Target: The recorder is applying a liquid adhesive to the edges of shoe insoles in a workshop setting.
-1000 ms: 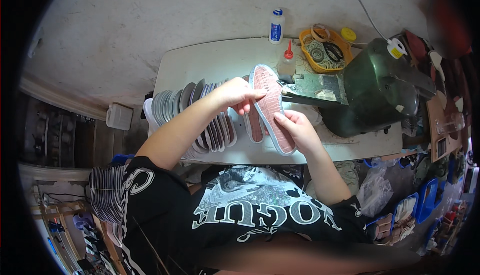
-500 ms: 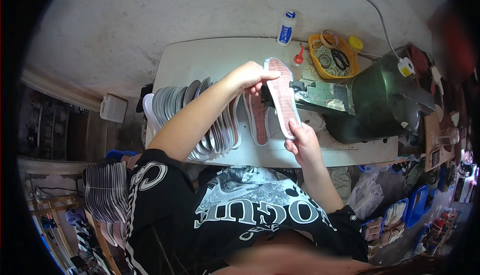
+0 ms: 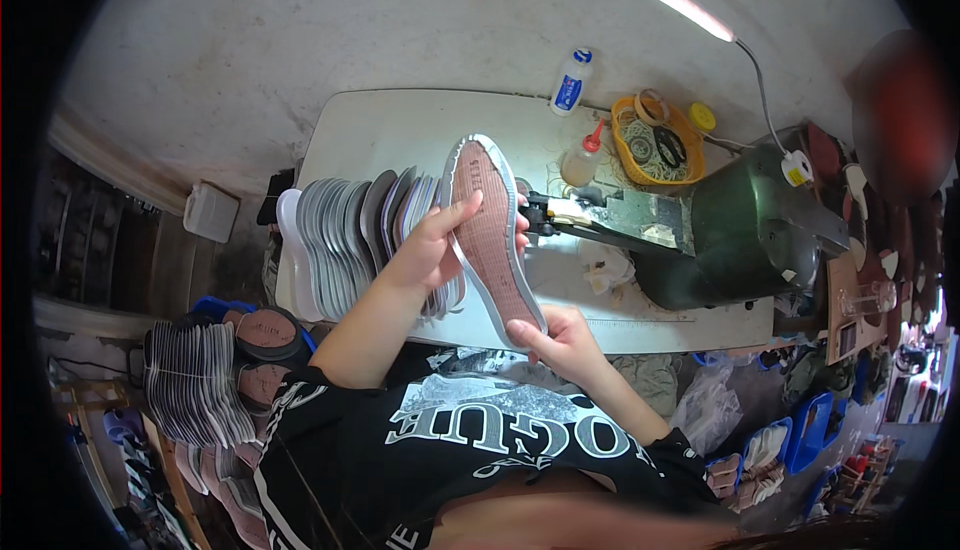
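Your left hand (image 3: 432, 248) grips the middle and your right hand (image 3: 563, 343) the lower end of the pink sole (image 3: 490, 225), above the white table (image 3: 385, 130). A soles row (image 3: 340, 235) stands left; the green machine (image 3: 735, 230) crowds the right — yellow basket (image 3: 650, 177) behind, near a scuffed wall (image 3: 300, 35).

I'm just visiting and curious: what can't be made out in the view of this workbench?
All in the head view:
- The pinkish sole's far face: turned away from the camera.
- Most of the left hand's fingers: behind the sole.
- Some of the right hand's fingers: also behind it.
- Part of the row of soles: covered by the left forearm.
- The red shape, upper right: too blurred to name.
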`<action>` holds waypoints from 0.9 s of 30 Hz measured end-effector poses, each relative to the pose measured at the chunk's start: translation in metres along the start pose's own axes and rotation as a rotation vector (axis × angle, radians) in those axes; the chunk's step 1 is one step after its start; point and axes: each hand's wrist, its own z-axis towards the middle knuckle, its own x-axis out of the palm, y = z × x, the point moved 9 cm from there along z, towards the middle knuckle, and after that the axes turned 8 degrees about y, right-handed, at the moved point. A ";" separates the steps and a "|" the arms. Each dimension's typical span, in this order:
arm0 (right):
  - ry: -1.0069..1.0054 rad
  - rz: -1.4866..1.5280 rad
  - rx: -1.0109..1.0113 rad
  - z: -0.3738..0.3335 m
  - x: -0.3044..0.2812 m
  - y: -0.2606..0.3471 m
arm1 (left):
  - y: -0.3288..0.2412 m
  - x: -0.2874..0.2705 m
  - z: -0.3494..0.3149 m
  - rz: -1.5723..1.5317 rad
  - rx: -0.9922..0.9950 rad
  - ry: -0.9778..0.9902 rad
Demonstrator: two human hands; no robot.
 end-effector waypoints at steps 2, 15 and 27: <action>0.058 -0.103 -0.117 -0.003 0.009 0.023 | 0.009 -0.004 -0.005 -0.031 -0.004 -0.047; -0.051 -0.300 -0.013 -0.018 -0.016 0.001 | -0.011 0.009 -0.030 0.319 0.237 -0.074; 0.515 0.770 -0.102 -0.034 0.032 -0.025 | -0.036 0.067 -0.049 0.844 0.585 0.007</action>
